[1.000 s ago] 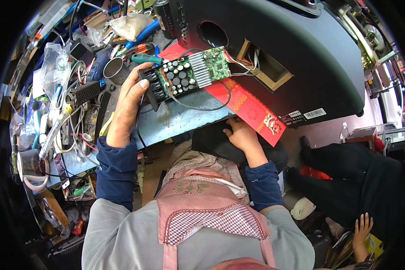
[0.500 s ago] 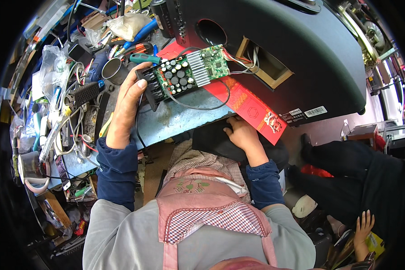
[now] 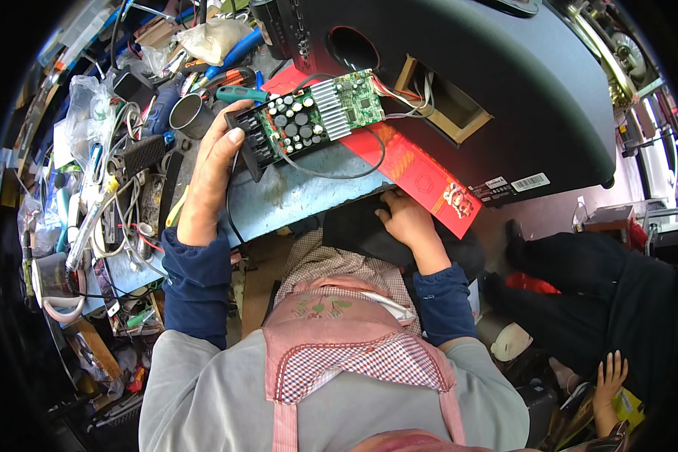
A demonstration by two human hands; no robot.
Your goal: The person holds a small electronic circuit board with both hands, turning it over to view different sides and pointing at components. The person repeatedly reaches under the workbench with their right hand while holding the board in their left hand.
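Observation:
My left hand [image 3: 217, 154] grips the black finned end of an amplifier circuit board [image 3: 305, 120], thumb on top and fingers at the far side. Round capacitors, a silver ridged heat sink [image 3: 329, 111] and a green section show on its upper face. Wires [image 3: 410, 102] run from the board's right end into a rectangular opening in a large black speaker cabinet [image 3: 459, 83]. A thin grey cable loops below the board. My right hand [image 3: 407, 220] rests on my dark-clad leg by the table edge, thumb apart from the loosely bent fingers, holding nothing visible.
Beneath the board lie a red paper strip [image 3: 429, 181] and the pale blue tabletop [image 3: 324, 169]. A green-handled screwdriver [image 3: 241, 94], a metal cup [image 3: 191, 117] and tangled cables [image 3: 117, 215] crowd the left. Another person's hand [image 3: 610, 383] and dark-clothed legs are at lower right.

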